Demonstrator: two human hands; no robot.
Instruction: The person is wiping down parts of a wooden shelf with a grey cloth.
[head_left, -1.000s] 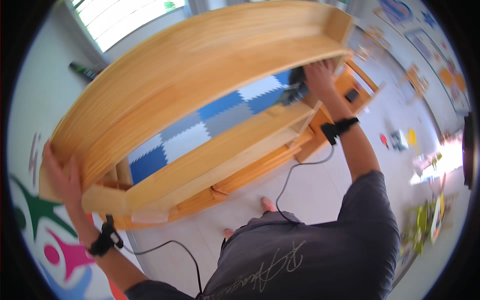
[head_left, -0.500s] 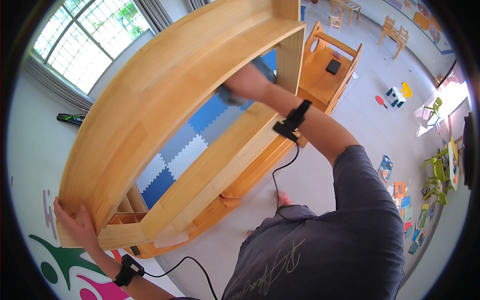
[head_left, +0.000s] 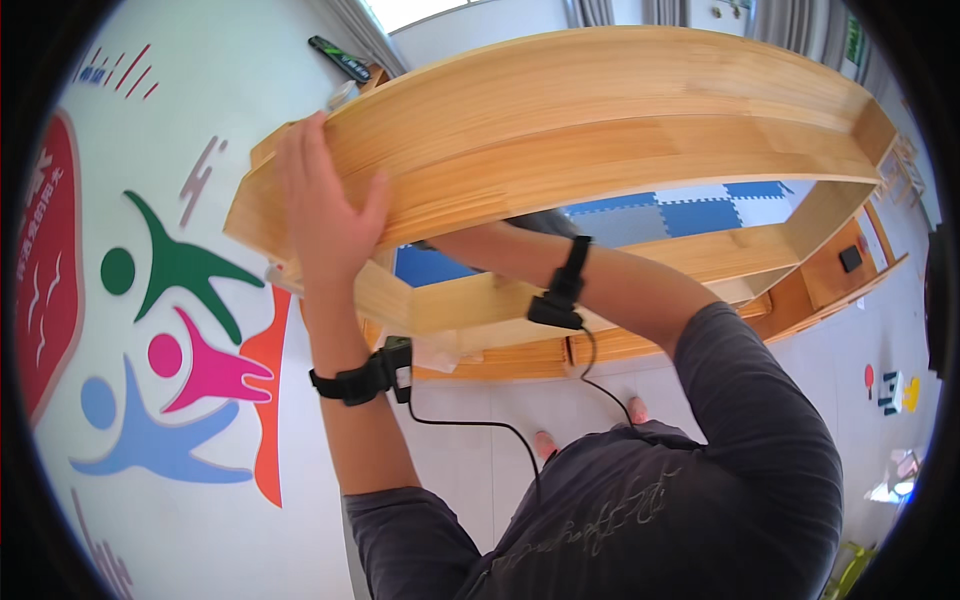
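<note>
A long pale-wood shelf unit (head_left: 640,140) with a curved look spans the space in front of me. My left hand (head_left: 325,215) lies on its left end, fingers stretched and thumb apart. Under the upper board, my right hand (head_left: 455,243) reaches into the opening toward the left; the board hides its fingers. Some grey cloth (head_left: 548,222) shows beyond that forearm, and a dark bit peeks out by the hand. Both wrists carry black straps with small boxes and cables.
Blue and grey foam mats (head_left: 690,215) lie behind the shelf. A lower wooden unit (head_left: 830,270) holding a small black object stands at the right. Painted figures (head_left: 190,270) decorate the left wall. A racket bag (head_left: 340,58) rests beyond the shelf's left end.
My view has swung left, toward the painted wall. My right hand has moved from the opening's far right part to its left end with the grey cloth. My left hand stays at the shelf's left end.
</note>
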